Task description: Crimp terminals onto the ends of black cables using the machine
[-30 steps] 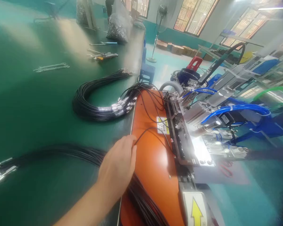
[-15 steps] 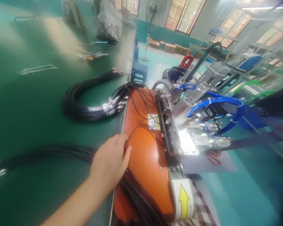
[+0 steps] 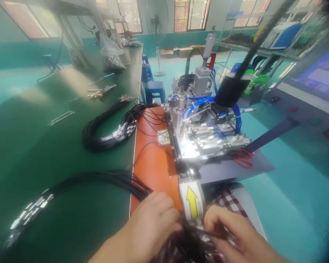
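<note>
Bench gap (black cables either side)

My slim black cables curve in a loose bundle over the tabletop, silver sleeves at the left. They cross the orange cover; blurred black strands bunch between my fingers.

Two hands, two cable bundles

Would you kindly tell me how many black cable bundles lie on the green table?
2: the far bundle loops beside the far end of the orange cover; the near bundle arcs from lower left toward the left hand. Others may be hidden.
</note>
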Demonstrator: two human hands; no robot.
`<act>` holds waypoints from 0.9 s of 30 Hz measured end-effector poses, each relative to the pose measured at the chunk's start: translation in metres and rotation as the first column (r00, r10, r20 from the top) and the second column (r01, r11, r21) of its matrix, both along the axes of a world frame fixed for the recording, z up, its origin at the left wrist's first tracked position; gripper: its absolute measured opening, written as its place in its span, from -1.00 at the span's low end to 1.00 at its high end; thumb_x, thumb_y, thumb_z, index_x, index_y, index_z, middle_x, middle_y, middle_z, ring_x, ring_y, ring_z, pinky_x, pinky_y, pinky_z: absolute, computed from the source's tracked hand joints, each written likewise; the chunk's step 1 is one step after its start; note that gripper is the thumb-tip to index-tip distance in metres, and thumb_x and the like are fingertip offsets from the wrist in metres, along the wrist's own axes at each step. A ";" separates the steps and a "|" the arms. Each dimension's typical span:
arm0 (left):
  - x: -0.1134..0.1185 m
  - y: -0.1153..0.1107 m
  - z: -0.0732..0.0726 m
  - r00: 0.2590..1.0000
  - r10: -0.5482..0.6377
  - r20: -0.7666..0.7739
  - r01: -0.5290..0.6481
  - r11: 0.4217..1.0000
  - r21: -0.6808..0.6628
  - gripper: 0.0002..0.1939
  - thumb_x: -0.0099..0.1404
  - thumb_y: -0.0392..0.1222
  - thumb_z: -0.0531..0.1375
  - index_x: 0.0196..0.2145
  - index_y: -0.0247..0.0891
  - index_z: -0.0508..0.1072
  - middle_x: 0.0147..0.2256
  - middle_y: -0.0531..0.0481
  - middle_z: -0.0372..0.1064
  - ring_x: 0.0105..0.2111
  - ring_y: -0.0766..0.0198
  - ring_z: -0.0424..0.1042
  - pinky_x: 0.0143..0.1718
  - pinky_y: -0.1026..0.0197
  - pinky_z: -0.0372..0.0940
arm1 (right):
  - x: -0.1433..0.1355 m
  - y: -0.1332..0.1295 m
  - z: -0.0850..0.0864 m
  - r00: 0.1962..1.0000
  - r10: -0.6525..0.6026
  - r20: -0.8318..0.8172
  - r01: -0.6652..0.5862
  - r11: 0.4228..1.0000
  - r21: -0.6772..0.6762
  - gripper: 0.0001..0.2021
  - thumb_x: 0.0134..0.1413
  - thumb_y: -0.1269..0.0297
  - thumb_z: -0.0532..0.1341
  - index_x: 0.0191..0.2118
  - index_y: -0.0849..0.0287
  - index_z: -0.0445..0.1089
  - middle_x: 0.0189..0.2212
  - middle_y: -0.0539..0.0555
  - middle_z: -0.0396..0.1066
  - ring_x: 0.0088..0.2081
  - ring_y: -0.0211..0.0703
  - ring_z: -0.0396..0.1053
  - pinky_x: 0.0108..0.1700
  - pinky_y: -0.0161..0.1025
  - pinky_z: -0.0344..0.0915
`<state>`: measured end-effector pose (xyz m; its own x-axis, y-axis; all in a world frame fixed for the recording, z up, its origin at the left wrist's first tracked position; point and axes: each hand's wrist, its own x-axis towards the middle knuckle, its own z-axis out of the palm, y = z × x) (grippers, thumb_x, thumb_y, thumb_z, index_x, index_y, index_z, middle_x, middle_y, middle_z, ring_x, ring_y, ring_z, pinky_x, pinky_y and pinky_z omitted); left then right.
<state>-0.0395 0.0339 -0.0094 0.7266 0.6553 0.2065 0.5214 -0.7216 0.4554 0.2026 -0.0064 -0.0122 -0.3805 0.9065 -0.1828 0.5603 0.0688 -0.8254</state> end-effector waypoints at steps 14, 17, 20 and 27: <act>0.043 -0.028 0.021 0.970 0.231 -0.069 -0.237 0.862 -0.448 -0.84 0.36 -0.13 0.08 -0.10 -0.12 0.30 -0.28 0.04 0.42 -0.32 0.27 0.41 -0.31 0.27 0.29 | 0.009 0.012 -0.011 0.820 -0.161 -0.549 0.002 0.960 -0.279 -0.84 0.22 0.40 0.11 -0.09 0.11 0.22 -0.42 -0.04 0.52 -0.36 -0.29 0.50 -0.33 -0.35 0.34; 0.065 -0.022 0.023 0.944 0.330 0.025 -0.232 0.712 -0.662 -0.86 0.42 -0.11 0.00 -0.14 -0.12 0.31 -0.40 0.11 0.36 -0.43 0.35 0.33 -0.41 0.32 0.24 | 0.014 0.015 -0.004 0.873 -0.108 -0.475 0.041 0.988 -0.149 -0.71 0.17 0.43 0.15 -0.01 0.08 0.16 -0.41 -0.06 0.53 -0.40 -0.28 0.47 -0.35 -0.34 0.35; 0.070 -0.021 0.014 0.895 0.441 0.072 -0.257 0.639 -0.725 -0.83 0.40 -0.08 0.05 -0.17 -0.16 0.38 -0.43 0.10 0.35 -0.43 0.34 0.31 -0.42 0.33 0.22 | 0.021 0.018 -0.004 0.851 -0.196 -0.488 0.132 0.978 -0.163 -0.72 0.07 0.45 0.22 -0.09 0.11 0.25 -0.39 -0.04 0.52 -0.38 -0.27 0.47 -0.34 -0.33 0.38; 0.073 -0.019 0.006 0.837 0.529 0.141 -0.270 0.622 -0.735 -0.84 0.33 -0.13 0.15 -0.22 -0.20 0.50 -0.31 0.01 0.45 -0.30 0.28 0.39 -0.25 0.28 0.29 | 0.017 0.025 -0.017 0.832 -0.283 -0.477 0.225 0.958 -0.176 -0.94 0.10 0.40 0.21 -0.29 0.18 0.44 -0.49 -0.04 0.43 -0.46 -0.28 0.42 -0.40 -0.31 0.33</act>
